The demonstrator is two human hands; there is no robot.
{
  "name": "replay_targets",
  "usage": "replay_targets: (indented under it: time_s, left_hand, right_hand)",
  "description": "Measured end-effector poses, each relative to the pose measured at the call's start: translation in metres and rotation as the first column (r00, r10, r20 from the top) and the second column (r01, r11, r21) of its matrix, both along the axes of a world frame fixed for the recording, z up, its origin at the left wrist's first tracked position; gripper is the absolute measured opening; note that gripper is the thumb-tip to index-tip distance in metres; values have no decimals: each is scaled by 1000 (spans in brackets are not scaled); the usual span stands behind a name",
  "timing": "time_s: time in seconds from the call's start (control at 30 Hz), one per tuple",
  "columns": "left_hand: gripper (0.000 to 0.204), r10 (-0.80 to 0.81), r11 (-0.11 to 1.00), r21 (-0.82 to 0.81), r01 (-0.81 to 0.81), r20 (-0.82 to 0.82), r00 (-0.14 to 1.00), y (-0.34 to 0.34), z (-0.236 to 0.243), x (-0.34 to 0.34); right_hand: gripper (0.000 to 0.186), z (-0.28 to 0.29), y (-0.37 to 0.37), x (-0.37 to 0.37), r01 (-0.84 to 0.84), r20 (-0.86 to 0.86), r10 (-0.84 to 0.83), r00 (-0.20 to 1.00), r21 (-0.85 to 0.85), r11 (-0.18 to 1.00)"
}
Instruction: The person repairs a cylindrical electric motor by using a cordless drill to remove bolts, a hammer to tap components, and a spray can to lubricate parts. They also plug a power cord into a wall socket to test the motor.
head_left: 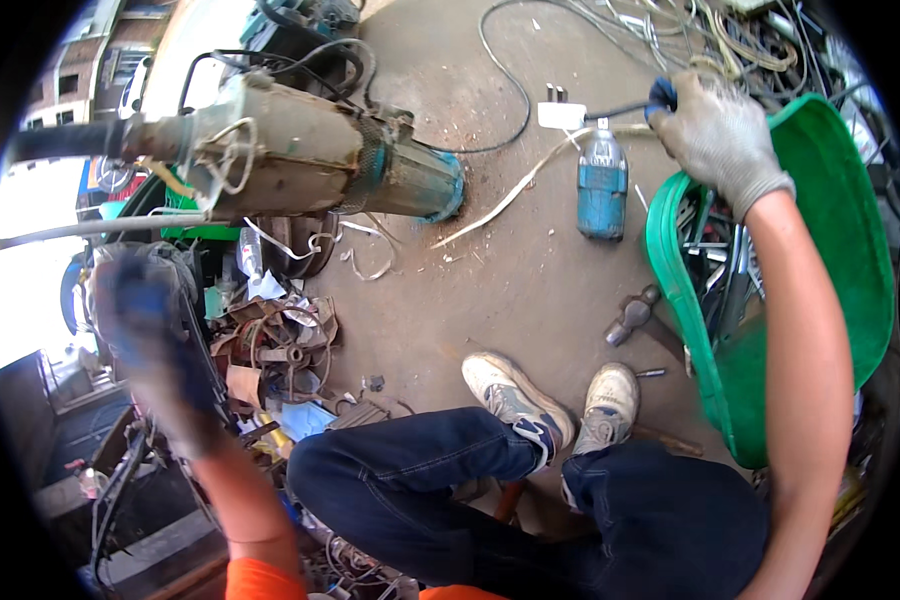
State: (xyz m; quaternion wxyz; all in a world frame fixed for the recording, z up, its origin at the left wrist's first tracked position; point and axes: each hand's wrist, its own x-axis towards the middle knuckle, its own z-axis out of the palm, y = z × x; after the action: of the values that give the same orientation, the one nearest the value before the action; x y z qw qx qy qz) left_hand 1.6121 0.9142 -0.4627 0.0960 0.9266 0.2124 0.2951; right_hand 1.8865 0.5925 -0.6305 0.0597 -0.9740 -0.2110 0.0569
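Observation:
My right hand [718, 138], in a grey work glove with dark blue fingertips, is closed at the upper right. It grips a dark cord that runs left to a white plug [562, 114] with its prongs up. Just below the plug, a blue-and-grey power tool [602, 190] stands on the ground. Beneath my right wrist, a green open container [715, 385] holds metal tools. My left hand [155, 335], also gloved, is smeared by motion at the left, so its fingers cannot be read. Above it lies a large, dirty demolition hammer [300, 150] with a teal end.
A hammer [634, 316] lies beside the green container, near my shoes [515, 390]. Scrap and rags [280, 345] are heaped at the left. Coiled cables [740, 40] crowd the upper right. A pale strip [510, 195] crosses the dusty floor. Another teal machine [290, 30] stands at the top.

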Motion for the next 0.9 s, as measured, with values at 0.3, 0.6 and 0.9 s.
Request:
replay_targets:
  time_s: [0.3,0.6,0.9]
  left_hand:
    - [44,-330,914,-239,329,37,943,242,112,150]
    - [14,-25,578,-814,52,46,999,368,125,273]
    - [14,-129,675,-735,68,-26,991,463,139,316]
  right_hand:
    - [34,-11,-7,-3,-1,120,-14,993,126,992]
    - [32,-12,-10,-7,-48,103,30,994,177,983]
    - [35,-21,-13,-12,-81,209,26,978,258,963]
